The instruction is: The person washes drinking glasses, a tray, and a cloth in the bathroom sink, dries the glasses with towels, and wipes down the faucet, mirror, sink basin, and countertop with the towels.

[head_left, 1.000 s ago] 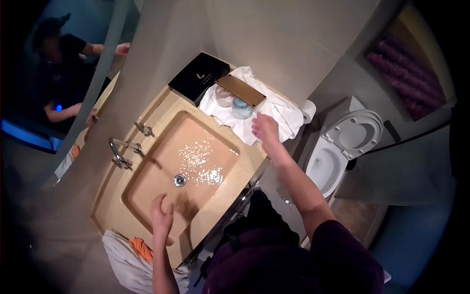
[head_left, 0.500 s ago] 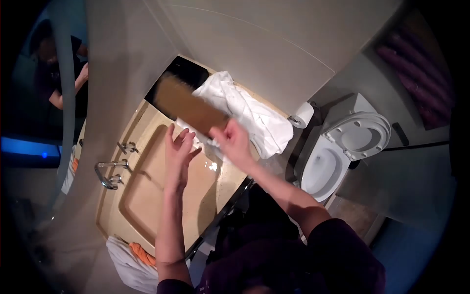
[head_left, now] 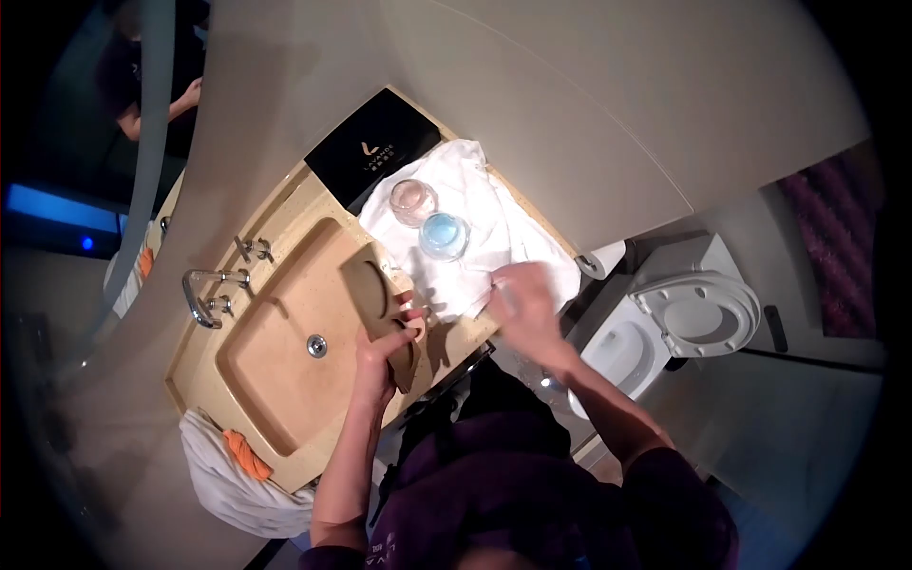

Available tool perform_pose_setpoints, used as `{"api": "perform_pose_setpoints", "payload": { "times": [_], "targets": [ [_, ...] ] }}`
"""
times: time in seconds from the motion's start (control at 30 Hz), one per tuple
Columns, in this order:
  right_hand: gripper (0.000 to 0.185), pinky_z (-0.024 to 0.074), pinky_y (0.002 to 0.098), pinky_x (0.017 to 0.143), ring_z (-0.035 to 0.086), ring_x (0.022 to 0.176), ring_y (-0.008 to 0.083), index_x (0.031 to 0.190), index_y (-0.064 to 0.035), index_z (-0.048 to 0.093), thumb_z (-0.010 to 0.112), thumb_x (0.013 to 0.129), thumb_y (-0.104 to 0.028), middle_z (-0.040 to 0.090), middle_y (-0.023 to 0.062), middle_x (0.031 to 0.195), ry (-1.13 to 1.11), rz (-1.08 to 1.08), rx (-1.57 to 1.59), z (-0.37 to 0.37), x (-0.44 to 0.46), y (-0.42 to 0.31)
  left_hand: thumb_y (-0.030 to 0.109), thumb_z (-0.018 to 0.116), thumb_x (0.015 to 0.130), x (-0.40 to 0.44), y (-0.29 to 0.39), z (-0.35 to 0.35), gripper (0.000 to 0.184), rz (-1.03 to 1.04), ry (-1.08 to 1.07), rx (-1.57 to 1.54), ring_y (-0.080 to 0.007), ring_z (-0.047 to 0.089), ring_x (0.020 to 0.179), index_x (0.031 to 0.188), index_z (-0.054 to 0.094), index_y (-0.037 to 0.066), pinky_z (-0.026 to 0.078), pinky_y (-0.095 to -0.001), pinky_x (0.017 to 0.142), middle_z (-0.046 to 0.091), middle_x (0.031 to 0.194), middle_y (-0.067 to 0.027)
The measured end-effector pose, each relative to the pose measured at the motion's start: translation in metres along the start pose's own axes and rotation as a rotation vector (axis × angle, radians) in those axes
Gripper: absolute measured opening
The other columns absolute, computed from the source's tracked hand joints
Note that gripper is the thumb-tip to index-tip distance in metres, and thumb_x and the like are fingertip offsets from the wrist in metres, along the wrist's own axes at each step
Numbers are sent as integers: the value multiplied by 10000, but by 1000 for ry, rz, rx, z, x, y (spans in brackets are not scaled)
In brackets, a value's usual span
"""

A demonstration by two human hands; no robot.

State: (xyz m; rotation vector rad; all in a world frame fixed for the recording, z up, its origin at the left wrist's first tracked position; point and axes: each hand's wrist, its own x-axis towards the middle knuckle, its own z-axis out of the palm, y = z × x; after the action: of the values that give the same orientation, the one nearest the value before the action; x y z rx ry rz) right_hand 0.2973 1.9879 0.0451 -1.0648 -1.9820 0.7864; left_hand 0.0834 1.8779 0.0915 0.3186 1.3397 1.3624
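Note:
My left hand grips a flat brown board with round cut-outs, tilted over the right edge of the sink. My right hand is smeared by motion above the near end of a white towel. Something pale shows at its fingers, too blurred to name. Two clear glasses stand side by side on the towel: one with a pinkish look, the other pale blue inside.
A black box with lettering lies at the counter's far corner. The chrome faucet is on the left. A white towel with an orange cloth hangs at the near left. A toilet and a paper roll are on the right.
The brown board has passed from my right hand to my left and come down nearer the sink edge. The two glasses now show on the towel. My right hand has moved right.

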Motion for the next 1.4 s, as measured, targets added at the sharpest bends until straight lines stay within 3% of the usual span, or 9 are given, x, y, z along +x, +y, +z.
{"api": "perform_pose_setpoints", "payload": {
  "times": [0.1,0.2,0.27,0.37,0.53,0.87,0.97,1.23,1.4],
  "targets": [
    [517,440,533,963,498,1187,433,1215,53,542,785,789,-111,545,264,1216,13,142,-570,-20,3,70,-33,643,733,12,-18,5,797,25,-287,194,-209,612,1109,1499,426,6,502,-320,892,514,1418,-110],
    [510,485,507,919,580,1104,442,1192,70,553,785,795,-151,606,288,1097,-73,162,-677,-8,-1,79,-44,659,706,42,-55,17,923,-14,-426,248,-223,605,1133,1571,368,97,508,-335,899,410,1521,-97],
    [413,519,483,848,663,948,424,1117,33,619,764,794,-181,687,240,949,-323,464,-508,-9,6,84,-34,666,705,59,-69,24,941,1,-431,253,-226,605,1133,1581,347,97,508,-338,905,407,1521,-97],
    [255,543,471,754,686,823,431,970,-16,685,737,766,-162,716,215,854,-140,586,-393,-29,21,69,-11,683,707,84,-81,30,992,54,-419,300,-212,601,1101,1608,280,90,505,-331,915,473,1446,-100],
    [209,473,279,715,541,724,142,897,5,621,724,768,-122,600,34,809,171,634,344,-52,27,62,35,685,734,86,-80,37,926,-58,-316,218,-158,586,902,1587,333,109,492,-283,785,643,1045,-96],
    [306,470,326,955,581,1056,193,1150,5,479,630,884,17,581,198,1258,640,-126,-32,-108,24,-50,25,683,750,97,-80,44,953,-87,-338,158,-101,497,685,1607,282,134,414,-248,599,579,964,-37],
    [351,475,361,953,580,1068,227,1194,24,464,623,891,-57,570,192,1223,730,-39,50,-133,16,-65,21,665,742,99,-85,42,950,-101,-321,130,-108,496,674,1605,292,154,416,-254,592,574,963,-39],
    [474,509,462,882,589,1089,337,1220,-36,555,698,891,-345,560,178,1214,928,-281,-57,-182,-3,-127,139,730,820,65,-64,45,830,-73,-317,244,-154,585,896,1567,368,149,505,-299,695,587,1182,-50],
    [502,397,590,1045,504,1274,425,1253,-111,616,752,806,-293,528,194,1358,432,-359,250,-146,1,-191,500,530,1012,-29,-14,36,714,-295,-577,-642,-327,547,1298,1540,365,49,487,-484,1039,460,1515,-142]
  ]
}}
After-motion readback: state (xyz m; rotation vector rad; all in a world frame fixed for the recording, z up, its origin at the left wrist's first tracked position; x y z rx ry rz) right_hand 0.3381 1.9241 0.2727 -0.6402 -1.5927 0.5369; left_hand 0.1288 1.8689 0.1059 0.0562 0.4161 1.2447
